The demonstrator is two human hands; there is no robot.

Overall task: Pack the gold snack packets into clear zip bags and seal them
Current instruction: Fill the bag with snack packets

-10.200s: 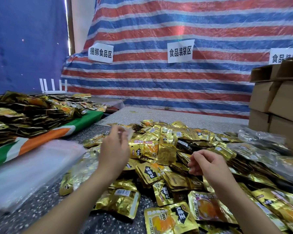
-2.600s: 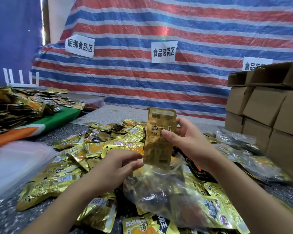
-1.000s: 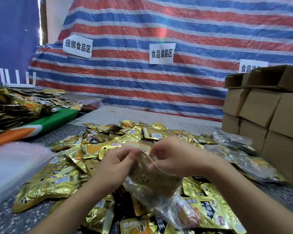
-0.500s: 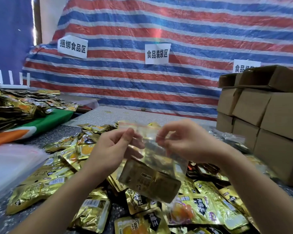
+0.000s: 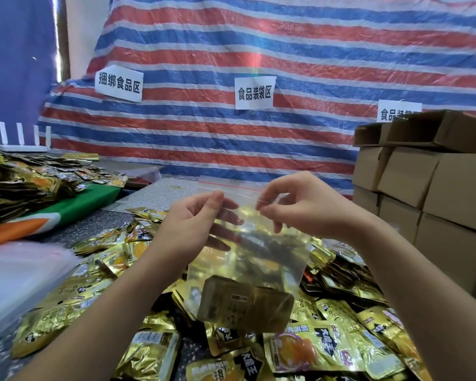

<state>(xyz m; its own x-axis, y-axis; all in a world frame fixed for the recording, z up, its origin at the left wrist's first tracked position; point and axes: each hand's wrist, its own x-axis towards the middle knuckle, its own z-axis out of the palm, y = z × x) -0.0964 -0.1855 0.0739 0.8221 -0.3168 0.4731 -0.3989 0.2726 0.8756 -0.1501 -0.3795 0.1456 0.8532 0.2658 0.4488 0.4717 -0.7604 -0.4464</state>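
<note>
The zip bag [image 5: 248, 243] hangs in the air between your hands, top edge up, held above the pile. Its red-lined strip runs across the top, just above your fingertips. One gold packet [image 5: 245, 305] lies crosswise in the bottom of the bag, back side toward you.

Your left hand [image 5: 193, 224] pinches the bag's upper left edge, thumb in front, fingers behind the plastic. Your right hand [image 5: 300, 207] pinches the upper right edge between thumb and forefinger, the other fingers curled. The two hands are apart, level with each other, with the bag's mouth stretched between them. You cannot tell whether the strip is pressed closed.

Below both hands, loose gold packets [image 5: 313, 350] cover the speckled table [image 5: 99, 224], spreading to both sides of your forearms. Left of your left forearm sits a blurred stack of clear bags [image 5: 19, 276]. Farther left, a second heap of packets [image 5: 25, 185] lies on a green and orange cloth [image 5: 74, 207]. Right of your right arm stand stacked cardboard boxes [image 5: 437, 188]. Beyond your hands hangs a striped tarp [image 5: 286, 50] with white paper signs [image 5: 254, 92].
</note>
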